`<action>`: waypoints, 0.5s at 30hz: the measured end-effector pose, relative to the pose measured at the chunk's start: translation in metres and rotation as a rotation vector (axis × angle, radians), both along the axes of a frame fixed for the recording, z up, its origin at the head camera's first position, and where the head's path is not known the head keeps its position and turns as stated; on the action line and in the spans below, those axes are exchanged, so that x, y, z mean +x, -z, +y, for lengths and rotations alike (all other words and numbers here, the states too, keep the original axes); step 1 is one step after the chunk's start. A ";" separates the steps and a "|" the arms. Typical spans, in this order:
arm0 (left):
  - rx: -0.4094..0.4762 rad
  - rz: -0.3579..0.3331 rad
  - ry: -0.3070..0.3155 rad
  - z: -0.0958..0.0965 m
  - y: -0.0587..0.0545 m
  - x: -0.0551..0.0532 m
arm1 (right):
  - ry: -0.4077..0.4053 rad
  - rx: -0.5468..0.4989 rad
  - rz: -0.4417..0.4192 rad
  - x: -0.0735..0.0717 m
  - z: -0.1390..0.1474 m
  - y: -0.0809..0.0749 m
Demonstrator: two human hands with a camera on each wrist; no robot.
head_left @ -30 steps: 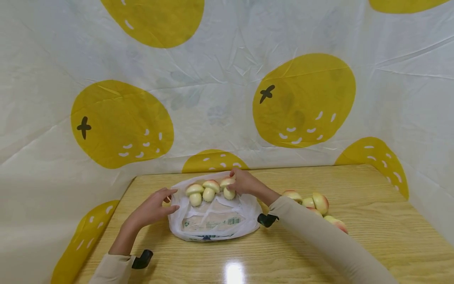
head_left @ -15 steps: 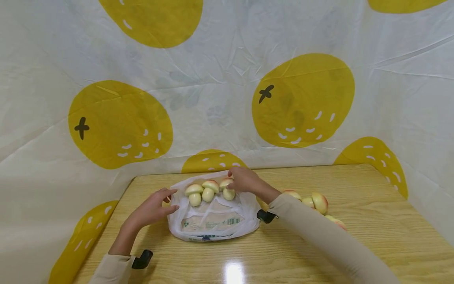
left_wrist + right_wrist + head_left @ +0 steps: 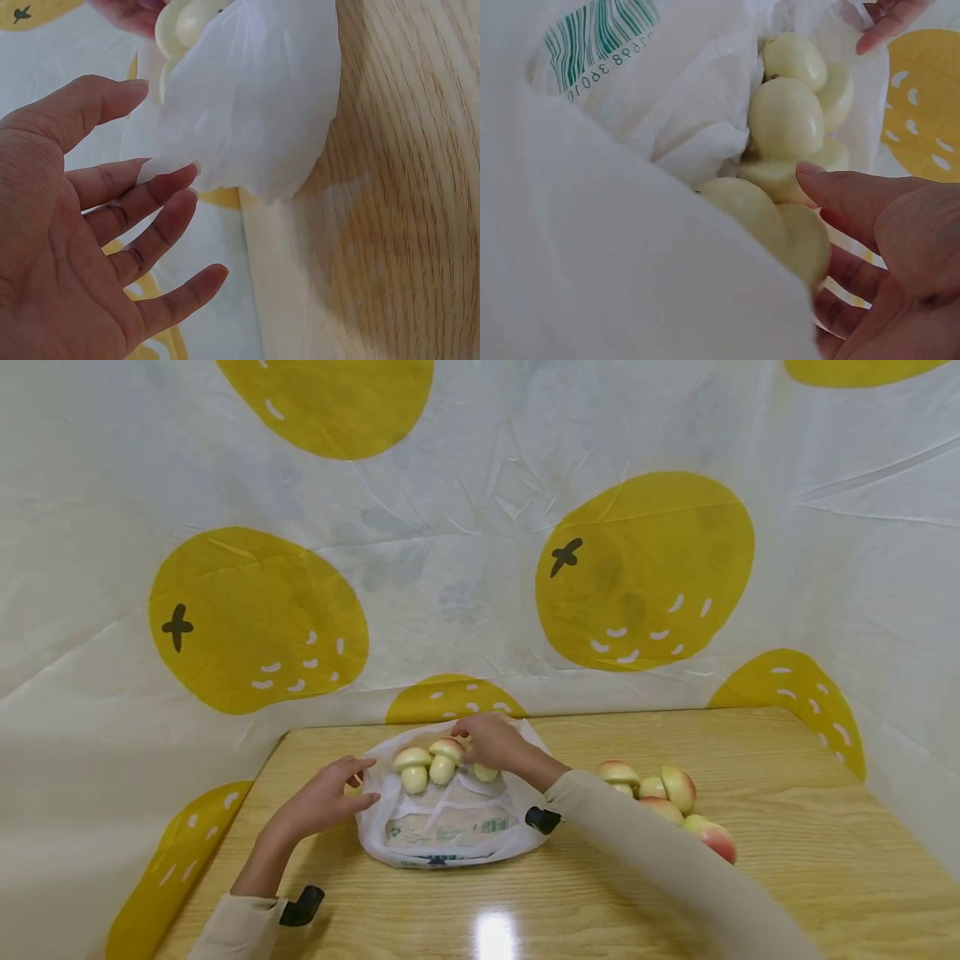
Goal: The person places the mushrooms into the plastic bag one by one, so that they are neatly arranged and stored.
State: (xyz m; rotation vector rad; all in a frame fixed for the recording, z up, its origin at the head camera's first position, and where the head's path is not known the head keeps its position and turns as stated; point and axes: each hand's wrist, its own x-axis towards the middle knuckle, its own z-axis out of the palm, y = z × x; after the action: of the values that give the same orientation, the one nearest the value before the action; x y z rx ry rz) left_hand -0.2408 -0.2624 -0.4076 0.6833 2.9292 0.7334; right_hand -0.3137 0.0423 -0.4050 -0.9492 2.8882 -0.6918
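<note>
A white plastic bag (image 3: 375,827) lies spread open on the table, with three toy mushrooms in a row at its far side. My right hand (image 3: 495,743) reaches in from the right. In the right wrist view, its thumb and forefinger pinch the cap of the middle mushroom (image 3: 769,180), while the other fingers curl behind the right-hand mushroom (image 3: 742,214). That right-hand one is partly covered by the hand in the head view. My left hand (image 3: 326,797) is at the bag's left edge, thumb and fingers spread apart, with fingertips touching the thin film (image 3: 240,112).
More toy mushrooms (image 3: 678,789) lie on the table at the right, near a red-and-yellow fruit-like piece (image 3: 716,839). The wooden table (image 3: 420,910) ends at a white sheet (image 3: 465,593) printed with yellow fruit. Each wrist carries a black device (image 3: 302,906).
My right hand has moved left from the right-hand mushroom to the middle one. The left hand stays in place at the bag's edge.
</note>
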 end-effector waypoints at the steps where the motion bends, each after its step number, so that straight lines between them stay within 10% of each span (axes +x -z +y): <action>1: 0.000 0.002 0.002 0.000 0.000 0.000 | 0.003 0.000 0.000 -0.001 -0.001 0.002; 15: 0.009 -0.013 -0.011 0.000 0.001 0.000 | -0.002 -0.023 -0.005 -0.002 -0.005 0.007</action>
State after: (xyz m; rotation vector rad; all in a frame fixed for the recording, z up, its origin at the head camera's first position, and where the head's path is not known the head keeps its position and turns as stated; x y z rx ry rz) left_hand -0.2406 -0.2622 -0.4086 0.6605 2.9222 0.7495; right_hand -0.3156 0.0368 -0.4120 -0.9513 2.8807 -0.7280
